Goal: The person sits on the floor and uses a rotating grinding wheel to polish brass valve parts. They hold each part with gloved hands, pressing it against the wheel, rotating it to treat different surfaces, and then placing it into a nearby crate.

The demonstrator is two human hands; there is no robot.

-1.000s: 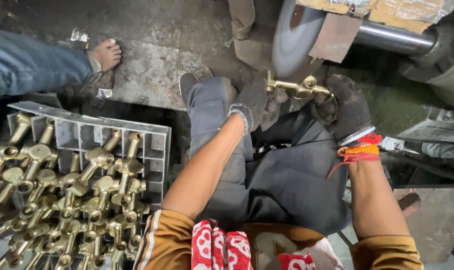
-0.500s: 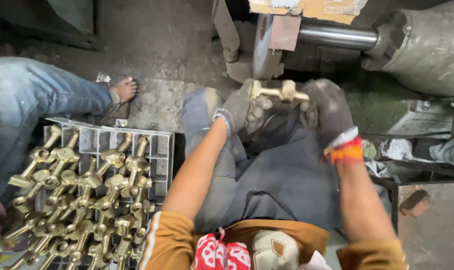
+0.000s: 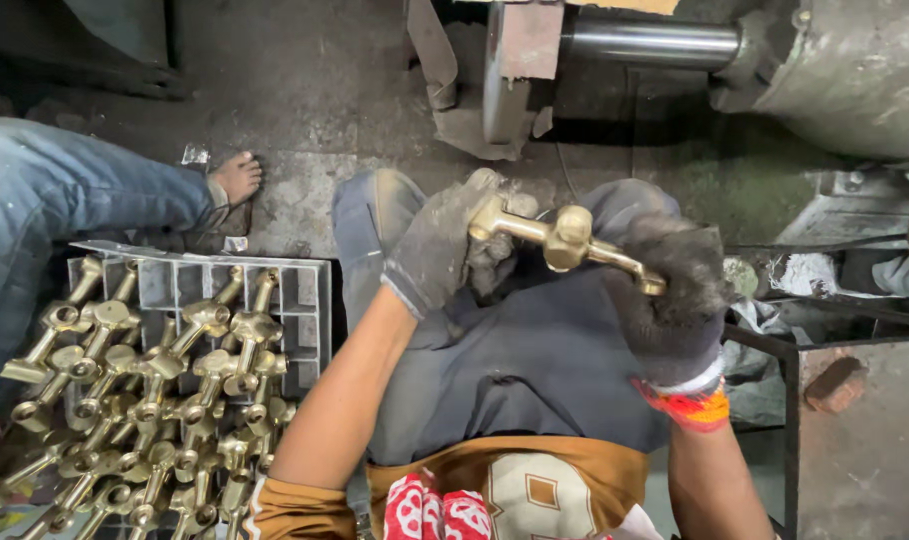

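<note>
A brass tap body (image 3: pixel 558 237) is held above my lap in both gloved hands. My left hand (image 3: pixel 443 245), in a grey dusty glove, grips its left end. My right hand (image 3: pixel 675 290), in a dark glove with an orange-red band at the wrist, holds its thin right end. The part lies roughly level, just below a spinning-type polishing wheel (image 3: pixel 497 75) on a steel shaft (image 3: pixel 650 45); it is apart from the wheel.
A grey plastic crate (image 3: pixel 305 300) at my left holds several brass tap bodies (image 3: pixel 165 390). Another person's jeans leg and bare foot (image 3: pixel 237 178) rest on the dirty floor beside it. A large motor housing (image 3: pixel 855 70) fills the upper right; a brick (image 3: pixel 835 385) lies right.
The brass part has come down and away from the wheel toward my lap, with both hands still on it. My head view has shifted closer and lower.
</note>
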